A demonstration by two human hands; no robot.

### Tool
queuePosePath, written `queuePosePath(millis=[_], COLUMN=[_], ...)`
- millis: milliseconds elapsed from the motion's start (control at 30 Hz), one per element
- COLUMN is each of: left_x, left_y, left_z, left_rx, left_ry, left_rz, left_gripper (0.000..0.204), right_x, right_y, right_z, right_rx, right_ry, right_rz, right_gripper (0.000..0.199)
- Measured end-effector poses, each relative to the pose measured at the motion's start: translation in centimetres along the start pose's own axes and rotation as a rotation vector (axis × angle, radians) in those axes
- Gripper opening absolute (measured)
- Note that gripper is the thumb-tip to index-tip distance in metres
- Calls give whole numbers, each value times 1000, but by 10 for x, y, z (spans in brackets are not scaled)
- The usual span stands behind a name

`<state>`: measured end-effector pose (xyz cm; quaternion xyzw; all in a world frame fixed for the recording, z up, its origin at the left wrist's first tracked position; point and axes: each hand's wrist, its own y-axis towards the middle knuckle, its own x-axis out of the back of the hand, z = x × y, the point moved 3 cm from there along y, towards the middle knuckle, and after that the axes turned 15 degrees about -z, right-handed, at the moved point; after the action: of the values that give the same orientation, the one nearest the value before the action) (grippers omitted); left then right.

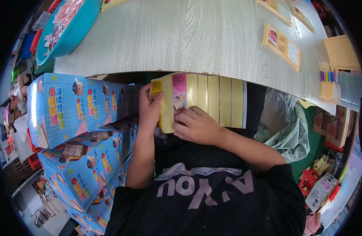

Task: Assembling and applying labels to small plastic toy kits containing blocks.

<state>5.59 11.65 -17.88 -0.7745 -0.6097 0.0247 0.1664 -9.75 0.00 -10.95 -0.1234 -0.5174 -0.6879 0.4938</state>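
A yellow sticker sheet (225, 103) lies across my lap at the table's front edge, most of its strips bare backing. One pink sticker (180, 88) with a printed picture is on it near the left side, and a yellow printed sticker (156, 89) runs along the left edge. My left hand (150, 105) grips that left edge, thumb on top and fingers behind. Over the lower end of the pink sticker, my right hand (196, 125) is closed with bent fingers pinching there; its fingertips are partly hidden.
Blue printed boxes (67, 108) are stacked at my left. A teal basin (76, 33) of small packets stands at the table's far left. Cream compartment trays (282, 45) lie on the right of the table (157, 35). A clear plastic bag (285, 129) hangs at right.
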Motion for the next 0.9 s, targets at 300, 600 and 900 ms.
queuePosePath(millis=[300, 600, 900], left_x=[-2, -3, -3], left_y=[1, 1, 8], left_z=[3, 4, 8], left_rx=[-41, -108, -170], left_ry=[57, 71, 95], left_rz=[65, 94, 99], left_gripper=[44, 46, 46], right_x=[-6, -13, -11], right_y=[-13, -20, -17], right_z=[-6, -12, -19], right_rx=[-171, -263, -284], right_ry=[94, 166, 126], right_rz=[29, 66, 31], right_gripper=[19, 14, 13])
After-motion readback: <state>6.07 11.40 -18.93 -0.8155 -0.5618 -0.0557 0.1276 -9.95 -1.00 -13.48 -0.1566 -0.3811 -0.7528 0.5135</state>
